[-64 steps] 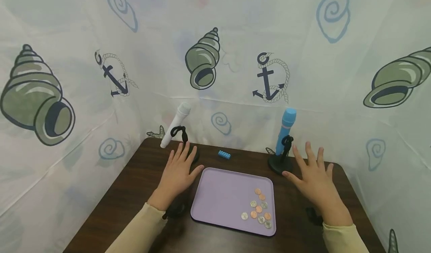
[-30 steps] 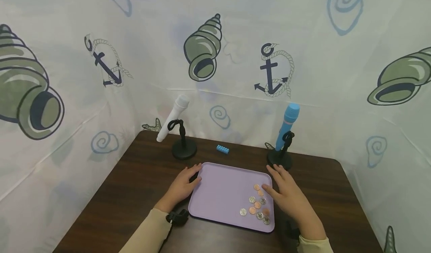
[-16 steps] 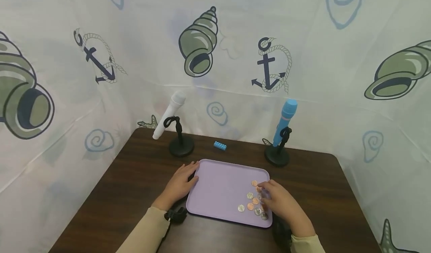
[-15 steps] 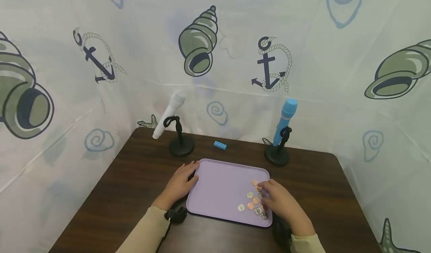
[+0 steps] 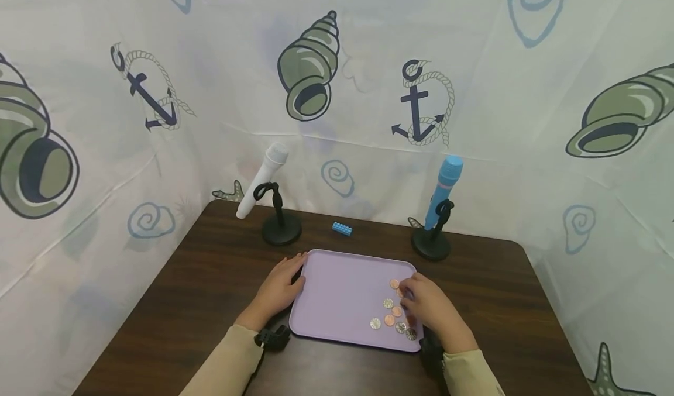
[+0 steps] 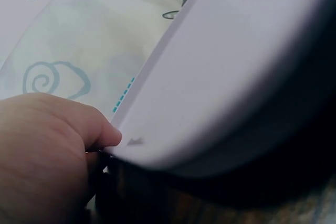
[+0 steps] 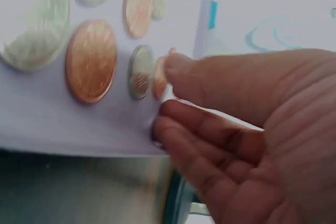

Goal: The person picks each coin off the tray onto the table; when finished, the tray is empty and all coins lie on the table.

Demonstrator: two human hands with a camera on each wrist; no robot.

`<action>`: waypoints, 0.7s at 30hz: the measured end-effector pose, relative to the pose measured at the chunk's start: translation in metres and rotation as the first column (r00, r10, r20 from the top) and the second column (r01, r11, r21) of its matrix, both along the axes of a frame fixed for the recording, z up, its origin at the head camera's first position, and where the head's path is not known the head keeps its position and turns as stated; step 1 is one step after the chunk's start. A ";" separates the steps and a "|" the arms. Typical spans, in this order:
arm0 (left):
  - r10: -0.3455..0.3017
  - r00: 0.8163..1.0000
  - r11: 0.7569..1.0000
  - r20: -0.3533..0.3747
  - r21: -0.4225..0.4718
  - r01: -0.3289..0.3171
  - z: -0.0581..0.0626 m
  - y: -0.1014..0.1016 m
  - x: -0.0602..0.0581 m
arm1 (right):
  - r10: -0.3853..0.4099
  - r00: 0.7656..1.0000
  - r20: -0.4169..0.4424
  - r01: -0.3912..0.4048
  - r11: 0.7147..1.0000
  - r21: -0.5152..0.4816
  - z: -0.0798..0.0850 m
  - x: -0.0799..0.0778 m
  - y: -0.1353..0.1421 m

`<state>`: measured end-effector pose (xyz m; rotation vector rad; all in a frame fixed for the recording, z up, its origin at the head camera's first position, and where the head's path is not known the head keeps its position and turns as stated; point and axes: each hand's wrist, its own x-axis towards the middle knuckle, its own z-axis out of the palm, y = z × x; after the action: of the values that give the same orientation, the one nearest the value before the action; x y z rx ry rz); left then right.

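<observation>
In the head view a lilac tray (image 5: 337, 291) lies on the dark wooden table, several copper and silver coins (image 5: 389, 320) scattered at its right side. My left hand (image 5: 276, 288) rests along the tray's left edge, fingers stretched forward. From the left wrist, the thumb (image 6: 107, 136) sits at the tray's rim (image 6: 152, 69). Over the right edge reaches my right hand (image 5: 434, 308), fingers bent down among the coins and partly covering some. The right wrist view shows thumb (image 7: 184, 74) and fingertips apart, close to a copper coin (image 7: 160, 77), with a dark round edge beside one fingertip.
Behind the tray lies a small blue toy brick (image 5: 342, 229). A white microphone (image 5: 263, 179) on a black stand (image 5: 281, 227) is at back left, a blue microphone (image 5: 444, 191) on another stand (image 5: 430, 244) at back right. A printed cloth (image 5: 368, 121) hangs around the table.
Both hands, earlier raised with spread fingers, have come down. The left settled at the tray's left edge; the right moved onto the coins, its fingers bending. The view tilted down slightly.
</observation>
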<state>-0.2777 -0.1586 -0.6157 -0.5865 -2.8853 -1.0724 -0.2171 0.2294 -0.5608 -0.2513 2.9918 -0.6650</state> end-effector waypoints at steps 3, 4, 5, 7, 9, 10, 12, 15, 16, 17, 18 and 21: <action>0.007 1.000 1.000 0.004 0.005 -0.007 0.000 0.000 0.000 | -0.013 1.000 -0.007 0.013 1.000 0.012 -0.004 -0.009 0.000; 0.009 1.000 1.000 0.008 0.008 -0.009 0.000 0.000 0.000 | -0.016 1.000 -0.011 0.016 1.000 0.015 -0.005 -0.011 0.001; 0.013 1.000 1.000 0.012 0.010 -0.013 0.000 0.000 -0.001 | -0.019 1.000 -0.010 0.019 1.000 0.015 -0.005 -0.013 0.001; 0.022 1.000 1.000 0.021 0.010 -0.022 0.000 -0.001 -0.001 | -0.017 1.000 -0.007 0.017 1.000 0.018 -0.006 -0.016 0.000; 0.030 0.999 1.000 0.026 0.010 -0.030 -0.001 -0.002 -0.002 | -0.018 1.000 0.002 0.018 1.000 0.017 -0.006 -0.018 -0.001; 0.031 0.999 0.999 0.024 0.012 -0.031 -0.002 -0.002 -0.002 | -0.016 1.000 0.005 0.016 1.000 0.015 -0.006 -0.018 -0.002; 0.032 0.999 0.999 0.018 0.017 -0.032 -0.002 -0.002 -0.002 | -0.021 1.000 0.019 0.021 1.000 0.001 -0.006 -0.019 -0.002; 0.035 0.999 0.999 0.019 0.026 -0.035 -0.001 -0.001 -0.003 | -0.022 0.998 0.054 0.025 0.998 -0.056 -0.009 -0.019 0.002; 0.034 0.999 0.999 0.022 0.027 -0.035 0.000 -0.001 -0.004 | -0.022 0.998 0.066 0.028 0.996 -0.086 -0.010 -0.019 0.004; 0.033 0.999 0.999 0.027 0.025 -0.034 0.000 -0.002 -0.005 | -0.024 0.997 0.079 0.034 0.992 -0.125 -0.012 -0.019 0.007; 0.031 0.999 0.999 0.038 0.028 -0.032 0.001 -0.002 -0.006 | -0.028 0.995 0.094 0.043 0.985 -0.169 -0.014 -0.020 0.010; 0.017 0.998 0.999 0.064 0.031 -0.019 0.003 -0.005 -0.012 | -0.047 0.988 0.145 0.093 0.939 -0.332 -0.020 -0.020 0.023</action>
<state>-0.2897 -0.1632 -0.6129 -0.5333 -2.9155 -1.1536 -0.2375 0.2529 -0.5808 -0.1104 2.7535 -1.1553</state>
